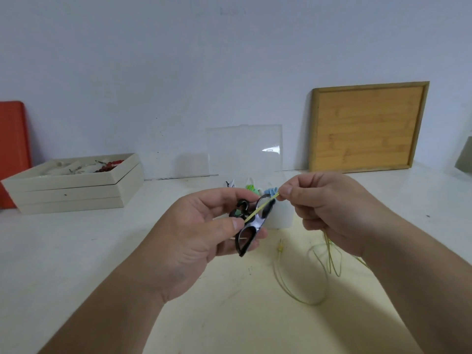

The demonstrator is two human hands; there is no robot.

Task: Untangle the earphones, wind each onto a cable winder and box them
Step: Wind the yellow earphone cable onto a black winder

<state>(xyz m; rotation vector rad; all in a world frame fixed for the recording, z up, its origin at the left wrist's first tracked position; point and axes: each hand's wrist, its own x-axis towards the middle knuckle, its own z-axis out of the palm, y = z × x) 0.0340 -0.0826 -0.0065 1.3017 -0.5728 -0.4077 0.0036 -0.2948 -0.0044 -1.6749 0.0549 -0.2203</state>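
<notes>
At the far left a red board [12,149] leans upright against the wall. Just right of it, a stack of cream trays [74,192] sits on the worktop [76,251], the top one holding red beads and pale pieces.

In the near middle the left hand [204,226] grips a black cable winder [249,229] above the worktop. The thumb presses on its upper face and the fingers curl beneath it. The winder's long axis runs diagonally, its near end pointing down and left and its far end up and right towards the box. Oval cut-outs show along its length.

A yellow-green earphone cable [260,206] stretches taut over the winder, roughly along the same diagonal, from under the left thumb up to the right hand [332,208]. That hand pinches the cable between thumb and forefinger, the other fingers curled. Below it the rest of the cable hangs down and lies in loose loops on the worktop, with the plug [280,245] lying near the box.

Behind the hands stands a clear box [283,215] with its lid [245,149] upright and wound earphones [270,191] in blue, green and white inside. Further right, a wooden framed board [367,126] leans against the wall.
</notes>
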